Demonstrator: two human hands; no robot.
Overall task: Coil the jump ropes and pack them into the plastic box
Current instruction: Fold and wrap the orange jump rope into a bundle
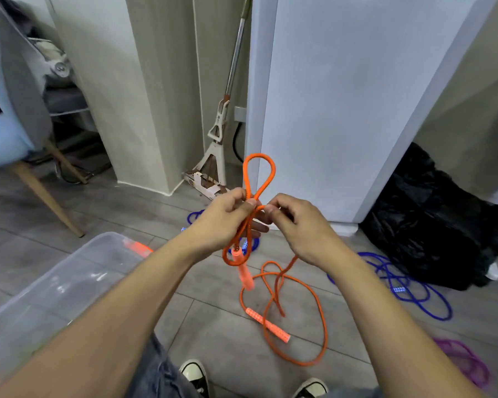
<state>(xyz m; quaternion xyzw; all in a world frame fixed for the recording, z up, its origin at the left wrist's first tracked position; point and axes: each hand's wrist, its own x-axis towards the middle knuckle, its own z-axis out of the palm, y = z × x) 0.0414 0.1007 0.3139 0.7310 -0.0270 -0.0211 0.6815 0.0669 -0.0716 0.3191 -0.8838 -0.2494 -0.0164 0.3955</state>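
- Head view: the orange jump rope point(282, 285) is gripped by both hands in front of the body. The left hand point(227, 216) is closed around several gathered strands, with a loop standing up above the fist and a short loop and one handle point(245, 272) hanging below it.
- The right hand point(296, 222) is pinched on the strand just beside the left thumb.
- The rest of the orange rope, with its second handle point(268, 325), lies in loose crossing curves on the floor point(104, 208).
- A blue jump rope point(408, 285) and a purple jump rope point(466, 360) lie uncoiled to the right.
- The plastic box point(55, 280) stands at lower left, near the left forearm.
- Risks, as judged: the crossed floor strands could be drawn into a knot when pulled up; the stiff upright loop could spring out if the left grip is eased.
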